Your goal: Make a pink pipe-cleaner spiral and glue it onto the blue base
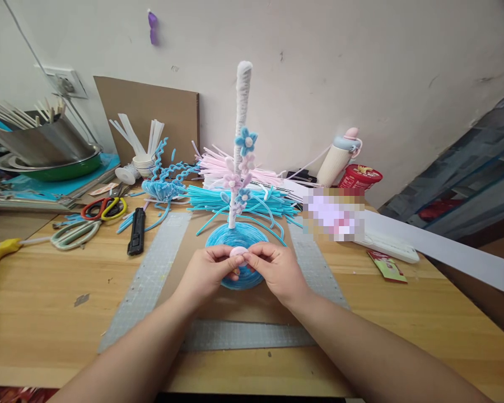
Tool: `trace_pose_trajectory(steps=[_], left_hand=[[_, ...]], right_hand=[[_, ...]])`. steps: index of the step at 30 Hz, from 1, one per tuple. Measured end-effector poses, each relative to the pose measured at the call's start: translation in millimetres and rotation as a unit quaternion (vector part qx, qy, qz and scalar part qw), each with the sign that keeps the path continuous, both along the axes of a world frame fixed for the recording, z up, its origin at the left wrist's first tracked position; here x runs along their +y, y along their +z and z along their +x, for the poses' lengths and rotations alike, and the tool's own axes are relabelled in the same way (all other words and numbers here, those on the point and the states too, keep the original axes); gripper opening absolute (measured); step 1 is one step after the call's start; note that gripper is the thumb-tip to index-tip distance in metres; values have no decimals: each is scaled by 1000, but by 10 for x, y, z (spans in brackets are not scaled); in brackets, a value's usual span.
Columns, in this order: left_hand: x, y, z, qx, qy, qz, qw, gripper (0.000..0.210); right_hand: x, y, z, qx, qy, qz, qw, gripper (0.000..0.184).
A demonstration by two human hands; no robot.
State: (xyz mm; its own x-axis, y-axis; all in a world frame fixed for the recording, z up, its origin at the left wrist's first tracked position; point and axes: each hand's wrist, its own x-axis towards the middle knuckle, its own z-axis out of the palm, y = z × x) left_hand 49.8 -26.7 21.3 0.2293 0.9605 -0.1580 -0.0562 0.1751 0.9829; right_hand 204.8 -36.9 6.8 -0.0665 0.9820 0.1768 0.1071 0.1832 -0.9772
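Between the fingertips of my left hand (212,268) and my right hand (277,268) is a small pale pink coil (238,253), which looks like a rolled pipe cleaner. Both hands are closed on it, above a round blue base (218,238) wound in fuzzy pipe cleaner. From the back of the base rises an upright white wrapped post (243,92). Fuzzy flowers sit along it: a blue flower (246,142), a pink flower (232,182) and several smaller ones. My fingers hide part of the coil and the middle of the base.
Cardboard (180,296) lies on a grey cutting mat (252,336) under the base. Behind are blue pipe cleaners (210,200) and pink pipe cleaners (218,163). Scissors (75,235) and a black utility knife (137,232) lie left. A bottle (335,162) and red tub (360,179) stand right.
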Motion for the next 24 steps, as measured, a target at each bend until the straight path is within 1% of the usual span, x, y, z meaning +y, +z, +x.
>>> trace_pose_trajectory(steps=[3,5,6,8,10,12,16,18,20,21,22,23,24], left_hand=[[0,4,12,-6,20,-39,999,28],[2,7,1,-1,7,-50,999,27],[4,7,-11,6,-5,-51,999,27],[10,3,-41,29,-39,-45,998,25],[15,-6,-70,58,-71,-34,995,22],[15,-14,-92,87,-90,-20,992,24],[12,-19,-111,112,-104,-18,988,25],[9,-23,-105,101,-106,-35,989,25],[-2,-32,-86,76,-95,-57,991,27],[-11,-38,-72,59,-87,-67,992,28],[-20,-46,-57,42,-80,-77,993,29],[-30,-55,-42,26,-75,-85,993,29],[-37,-65,-29,9,-71,-91,993,29]], right_hand=[[-10,9,3,-41,-12,87,995,14],[-12,16,9,-60,-5,120,991,14],[-9,19,15,-68,-1,124,990,13],[7,27,31,-77,10,109,991,12],[30,41,48,-82,30,73,994,13],[47,60,55,-83,55,32,994,15],[31,109,35,-101,71,-30,992,18],[35,157,53,-134,82,-41,987,18],[113,239,140,-184,86,-39,978,24],[199,292,215,-211,75,-35,974,30],[322,352,307,-231,37,-44,971,40],[482,415,407,-244,-19,-31,969,46],[676,475,508,-268,-78,-1,960,49]])
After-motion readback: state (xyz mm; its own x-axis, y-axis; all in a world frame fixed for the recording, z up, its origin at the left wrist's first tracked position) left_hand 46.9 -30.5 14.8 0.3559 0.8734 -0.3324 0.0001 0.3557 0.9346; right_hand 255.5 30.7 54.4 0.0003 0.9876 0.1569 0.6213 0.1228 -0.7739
